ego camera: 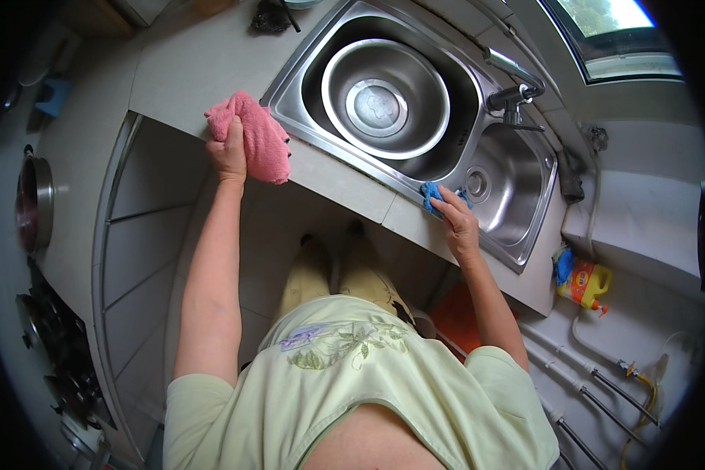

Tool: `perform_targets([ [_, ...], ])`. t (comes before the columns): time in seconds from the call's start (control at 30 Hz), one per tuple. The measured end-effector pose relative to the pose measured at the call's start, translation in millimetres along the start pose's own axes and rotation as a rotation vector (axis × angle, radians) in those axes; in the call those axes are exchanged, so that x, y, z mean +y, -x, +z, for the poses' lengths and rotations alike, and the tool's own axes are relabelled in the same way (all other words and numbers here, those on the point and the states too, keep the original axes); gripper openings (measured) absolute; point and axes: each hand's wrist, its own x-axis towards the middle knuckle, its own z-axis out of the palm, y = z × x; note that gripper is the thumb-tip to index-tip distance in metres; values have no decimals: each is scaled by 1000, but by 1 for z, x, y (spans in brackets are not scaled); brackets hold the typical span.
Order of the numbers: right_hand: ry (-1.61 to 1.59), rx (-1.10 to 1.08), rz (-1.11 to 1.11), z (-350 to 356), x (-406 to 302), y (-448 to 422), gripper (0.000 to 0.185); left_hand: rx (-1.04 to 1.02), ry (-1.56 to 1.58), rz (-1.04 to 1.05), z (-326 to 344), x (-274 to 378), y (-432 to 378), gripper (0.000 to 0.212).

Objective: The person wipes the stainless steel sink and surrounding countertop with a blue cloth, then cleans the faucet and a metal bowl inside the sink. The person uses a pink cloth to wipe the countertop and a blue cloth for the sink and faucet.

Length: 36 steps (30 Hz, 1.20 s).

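Note:
My left hand (229, 154) grips a folded pink cloth (258, 141) above the counter's front edge, left of the sink. On the front rim of the stainless steel double sink (352, 157), my right hand (459, 226) has its fingers on a crumpled blue cloth (430, 197). Part of that cloth is hidden under the fingers. A round steel basin (429, 126) sits in the larger bowl. The smaller bowl (508, 176), with a drain strainer (476, 183), lies just beyond my right hand.
A chrome faucet (510, 97) rises behind the sink. At right stand a yellow detergent bottle (584, 282) and a blue cloth (562, 265). A dark scouring pad (270, 17) lies at the back. Along the left counter are a lidded pot (35, 202) and a gas stove (59, 346).

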Motion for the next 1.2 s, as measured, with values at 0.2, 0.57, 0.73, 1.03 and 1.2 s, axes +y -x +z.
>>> perform_targets([
  [0.2,-69,50,-101,49,-42,-59,43,-52,39,14,-6,-12,0,36],
  [0.57,-227,25,-512,161,-123,-214,31,-46,338,-227,-12,5,-1,25],
  [0.73,-253,96,-463,164,-129,-235,30,-13,263,-212,-13,10,3,24],
  [1.03,-524,452,59,175,-127,-254,24,-27,375,-252,-18,9,0,27],
  [1.2,-310,373,-61,179,-128,-264,29,-124,426,-371,-21,9,-2,31],
])
